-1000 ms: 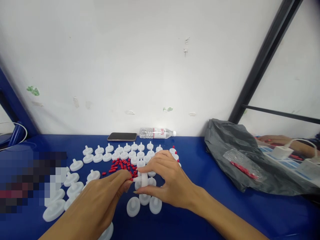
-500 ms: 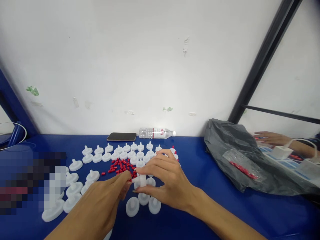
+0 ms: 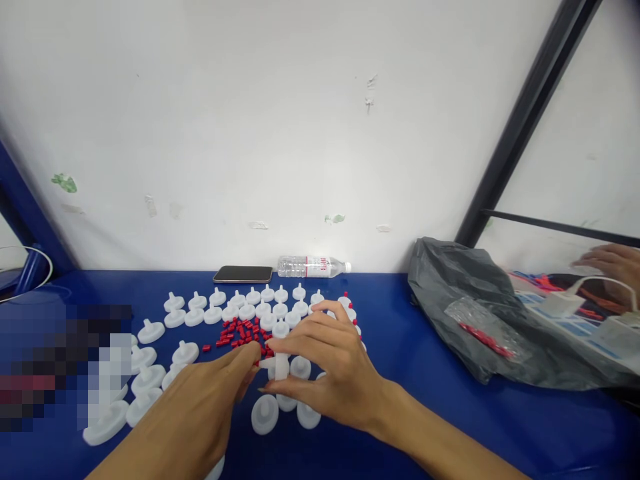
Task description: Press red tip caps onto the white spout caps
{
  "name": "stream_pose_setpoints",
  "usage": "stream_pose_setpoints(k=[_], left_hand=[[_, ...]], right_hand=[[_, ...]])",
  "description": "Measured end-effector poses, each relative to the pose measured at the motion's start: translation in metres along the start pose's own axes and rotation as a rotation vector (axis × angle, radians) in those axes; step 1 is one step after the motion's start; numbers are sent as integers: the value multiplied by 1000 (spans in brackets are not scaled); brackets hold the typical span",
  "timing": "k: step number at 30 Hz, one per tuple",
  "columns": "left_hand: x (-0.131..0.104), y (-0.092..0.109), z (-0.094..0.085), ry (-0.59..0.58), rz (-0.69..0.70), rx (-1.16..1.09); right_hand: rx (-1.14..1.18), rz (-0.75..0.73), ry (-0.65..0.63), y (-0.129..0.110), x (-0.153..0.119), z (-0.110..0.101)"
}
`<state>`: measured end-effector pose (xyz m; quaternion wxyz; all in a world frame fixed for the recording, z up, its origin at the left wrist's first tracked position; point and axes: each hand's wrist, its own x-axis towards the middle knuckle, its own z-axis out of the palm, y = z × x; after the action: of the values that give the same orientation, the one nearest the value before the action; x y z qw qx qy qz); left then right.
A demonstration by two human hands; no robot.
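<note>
My right hand (image 3: 335,370) grips a white disc-shaped part (image 3: 281,366) by its rim, between thumb and fingers, with its stem pointing left. Closed fingertips of my left hand (image 3: 220,380) meet the end of that stem, pinching a small red cap (image 3: 257,363) that is mostly hidden. Just behind both hands lies a pile of red caps (image 3: 240,331) on the blue table (image 3: 400,427). Several white discs with upright stems (image 3: 174,303) stand around the pile. At the right of these, some stems carry red caps (image 3: 346,295).
Along the wall lie a phone (image 3: 243,274) and a clear bottle (image 3: 313,267). A dark plastic bag (image 3: 450,287) on the right bears a clear bag of red pieces (image 3: 485,339). Beyond it are a power strip (image 3: 540,307) and another person's hand (image 3: 613,263).
The held disc and my right hand have shifted slightly left, towards my left fingertips. The other person's hand on the far right has moved to the right.
</note>
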<state>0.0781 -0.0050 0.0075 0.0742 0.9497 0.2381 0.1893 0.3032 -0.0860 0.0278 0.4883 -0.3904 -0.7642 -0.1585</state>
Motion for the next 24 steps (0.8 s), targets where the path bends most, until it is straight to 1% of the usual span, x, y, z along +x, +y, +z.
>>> stream_pose_setpoints(k=[4,6,10,14,16,19,22,24], left_hand=[[3,-4,2,-41,12,48],[6,-3,2,-53,24,72],[11,2,1,-72,-2,138],[7,4,1,-88,-20,144],[5,7,-2,-87,-39,131],[4,14,-11,-39,-17,67],[6,20,-21,70,24,-1],[8,19,-26,139,11,-3]], right_hand=[[33,61,4,-1,-1,4],[60,86,2,0,-1,5],[130,143,-22,1,-2,5],[190,260,-58,0,-3,5],[205,290,-77,0,-2,4],[193,267,-111,-2,3,-1],[149,235,-163,-3,11,-11],[98,235,-157,-2,14,-17]])
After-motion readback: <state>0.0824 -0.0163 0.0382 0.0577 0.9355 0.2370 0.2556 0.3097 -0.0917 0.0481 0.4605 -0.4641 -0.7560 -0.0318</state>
